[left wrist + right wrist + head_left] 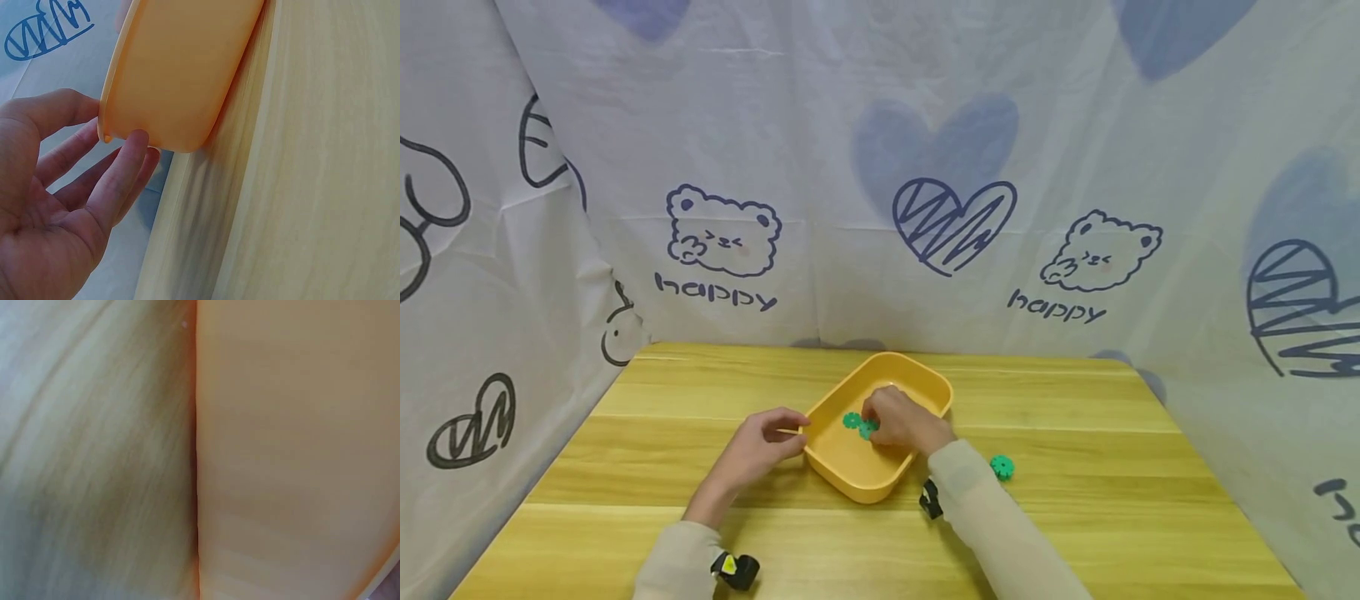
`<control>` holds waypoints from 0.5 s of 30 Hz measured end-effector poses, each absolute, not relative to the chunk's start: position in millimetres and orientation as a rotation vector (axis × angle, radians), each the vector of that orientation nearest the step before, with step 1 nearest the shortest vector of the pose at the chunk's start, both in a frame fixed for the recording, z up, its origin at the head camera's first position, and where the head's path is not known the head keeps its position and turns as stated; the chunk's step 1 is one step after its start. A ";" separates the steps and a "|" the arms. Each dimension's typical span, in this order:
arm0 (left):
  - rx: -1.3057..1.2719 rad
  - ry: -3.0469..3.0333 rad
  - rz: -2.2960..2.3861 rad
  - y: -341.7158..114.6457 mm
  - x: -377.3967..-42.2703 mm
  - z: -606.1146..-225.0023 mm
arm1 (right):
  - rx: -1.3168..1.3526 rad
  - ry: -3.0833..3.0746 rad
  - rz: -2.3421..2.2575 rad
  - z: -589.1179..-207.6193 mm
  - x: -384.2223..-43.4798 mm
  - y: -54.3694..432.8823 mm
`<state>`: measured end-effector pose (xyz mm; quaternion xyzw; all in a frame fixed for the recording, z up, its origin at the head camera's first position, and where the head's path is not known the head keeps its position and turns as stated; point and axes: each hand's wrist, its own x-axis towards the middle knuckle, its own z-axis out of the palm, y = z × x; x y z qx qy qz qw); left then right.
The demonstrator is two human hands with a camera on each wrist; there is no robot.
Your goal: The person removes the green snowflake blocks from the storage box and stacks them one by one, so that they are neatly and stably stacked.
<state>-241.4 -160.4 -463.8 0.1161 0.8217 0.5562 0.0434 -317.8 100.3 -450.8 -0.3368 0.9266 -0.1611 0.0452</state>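
Observation:
A yellow plastic box (842, 479) sits at an angle on the wooden table. My left hand (767, 446) holds the box at its left rim. In the left wrist view the thumb (69, 105) touches the rim, and another finger (128, 159) lies along the outer wall. My right hand (898, 417) reaches inside the box with curled fingers and pinches a green notched disc (867, 431), partly hidden by the fingertips. Just left of it lies another green notched disc (852, 420). The right wrist view shows the outer wall of the box (294, 450) close up.
Right of the box, beside the right sleeve, a green disc (1002, 467) lies on the wooden table (1097, 500). A white printed cloth (835, 275) hangs behind the table and along both sides. Black wrist cameras (741, 571) are strapped at both cuffs.

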 end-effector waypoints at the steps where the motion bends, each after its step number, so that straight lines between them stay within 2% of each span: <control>1: 0.353 2.512 1.700 -160.5 -241.2 -463.8 | -1.024 2.833 -0.484 -451.1 -317.4 100.5; 15: 0.344 2.519 1.691 -161.2 -241.2 -463.6 | -1.050 2.816 -0.557 -439.9 -308.9 104.6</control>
